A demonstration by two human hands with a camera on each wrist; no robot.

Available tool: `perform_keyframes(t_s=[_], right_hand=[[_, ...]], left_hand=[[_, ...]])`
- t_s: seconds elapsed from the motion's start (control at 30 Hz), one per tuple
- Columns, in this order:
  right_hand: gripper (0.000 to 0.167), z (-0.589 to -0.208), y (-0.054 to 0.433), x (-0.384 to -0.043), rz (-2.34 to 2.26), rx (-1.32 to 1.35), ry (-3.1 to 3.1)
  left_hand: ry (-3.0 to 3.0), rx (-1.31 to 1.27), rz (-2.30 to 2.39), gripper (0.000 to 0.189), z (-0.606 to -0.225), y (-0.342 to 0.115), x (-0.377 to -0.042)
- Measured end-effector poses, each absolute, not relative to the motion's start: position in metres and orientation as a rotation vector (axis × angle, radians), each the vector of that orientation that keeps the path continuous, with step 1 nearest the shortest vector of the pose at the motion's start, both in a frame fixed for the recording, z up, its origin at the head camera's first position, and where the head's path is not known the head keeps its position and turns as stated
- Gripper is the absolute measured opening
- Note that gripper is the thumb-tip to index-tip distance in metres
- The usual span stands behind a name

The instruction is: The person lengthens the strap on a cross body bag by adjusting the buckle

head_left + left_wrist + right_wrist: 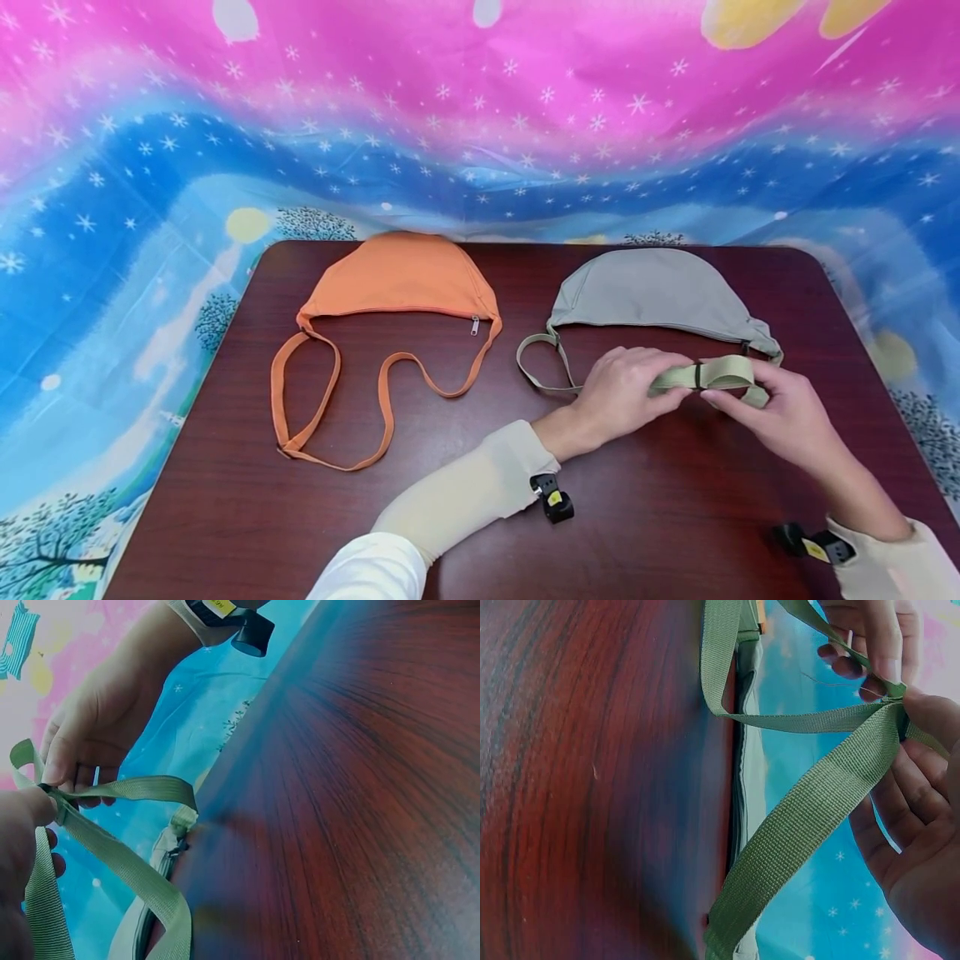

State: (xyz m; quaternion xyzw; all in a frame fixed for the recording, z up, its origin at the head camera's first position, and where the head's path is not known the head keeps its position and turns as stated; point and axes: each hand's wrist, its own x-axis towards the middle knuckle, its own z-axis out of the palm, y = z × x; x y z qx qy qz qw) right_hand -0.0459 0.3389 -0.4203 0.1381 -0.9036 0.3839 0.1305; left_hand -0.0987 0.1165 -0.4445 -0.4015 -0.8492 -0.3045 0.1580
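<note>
A grey-green waist bag (652, 292) lies on the right half of the table, its webbing strap (731, 372) lifted off the tabletop near the bag's lower right. My left hand (626, 392) pinches the strap on the left of a dark slider buckle (698, 376). On the buckle's other side, my right hand (787, 412) pinches the looped strap between thumb and fingers. In the right wrist view the strap (810, 802) hangs in bands from the pinched spot. The left wrist view shows both thumbs close together at the buckle, which the fingers partly hide.
An orange waist bag (405, 275) with a zipper lies on the left half of the table, its orange strap (386, 400) spread toward the front. The dark red wooden table (247, 517) has rounded far corners. A printed pink and blue cloth (480, 125) hangs behind it.
</note>
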Motion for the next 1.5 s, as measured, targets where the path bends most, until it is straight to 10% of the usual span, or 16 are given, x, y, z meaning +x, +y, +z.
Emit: perform_keyframes(t_s=[1.5], right_hand=[[0.035,-0.416,0.343,-0.045,1.182,0.313,-2.609]], left_hand=[[-2.455,-1.061,-0.757,0.035,-0.464,0.107,-0.100]])
